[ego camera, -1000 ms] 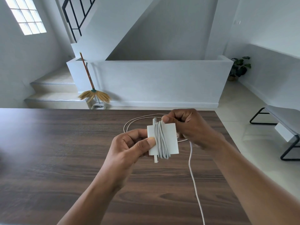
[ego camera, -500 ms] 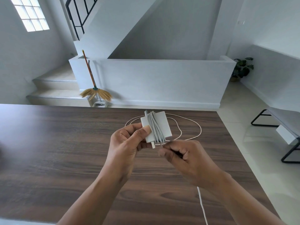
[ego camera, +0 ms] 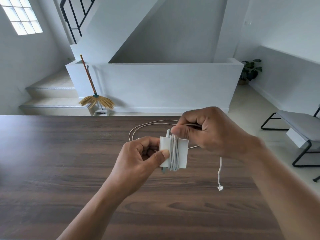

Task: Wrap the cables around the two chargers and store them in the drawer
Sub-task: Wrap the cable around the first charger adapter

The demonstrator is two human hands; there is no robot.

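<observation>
Legible text, labels, brands, numbers, signs: none. The white charger point(ego camera: 180, 153), held above the wooden table point(ego camera: 69, 170), shows only plain faces crossed by grey turns of cable point(ego camera: 174, 153); no logo, rating print or marking can be made out on it. The loose cable end bears no readable tag. The walls, the broom point(ego camera: 91, 87) and the bench point(ego camera: 297, 129) in the background carry no lettering or signage that can be read.

We note white walls, a glass-block window point(ego camera: 21, 15) upper left, staircase point(ego camera: 52, 94), broom point(ego camera: 94, 96), potted plant point(ego camera: 250, 71), possibly a bench point(ego camera: 301, 129), dark wood table point(ego camera: 52, 161).
</observation>
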